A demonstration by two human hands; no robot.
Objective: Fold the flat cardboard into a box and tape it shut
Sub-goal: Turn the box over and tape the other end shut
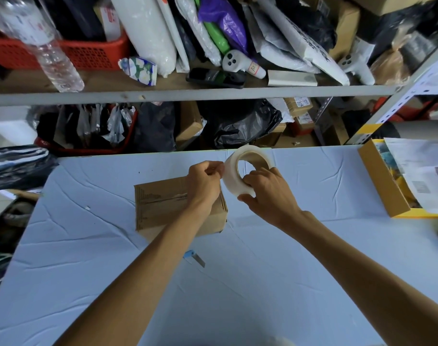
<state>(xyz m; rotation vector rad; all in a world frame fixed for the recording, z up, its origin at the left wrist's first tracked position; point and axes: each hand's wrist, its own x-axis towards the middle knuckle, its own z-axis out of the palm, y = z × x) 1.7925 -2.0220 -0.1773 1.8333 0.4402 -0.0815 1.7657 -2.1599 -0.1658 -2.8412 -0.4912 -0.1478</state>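
Right hand [267,196] grips tape roll [240,171], left hand [204,183] pinches its edge, above folded box [163,206], box print unreadable

A stockroom: metal shelving [188,94] crammed with bagged parcels [148,28] and cartons [299,106].

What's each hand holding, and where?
Right hand grips the tape roll at its near rim. Left hand pinches the roll's outer edge, likely the tape end.

Closed brown cardboard box [168,208] lies mid-table [88,270]; open yellow-edged cardboard box [385,183] at right edge; small blue-handled metal cutter [195,257] nearer the front edge.
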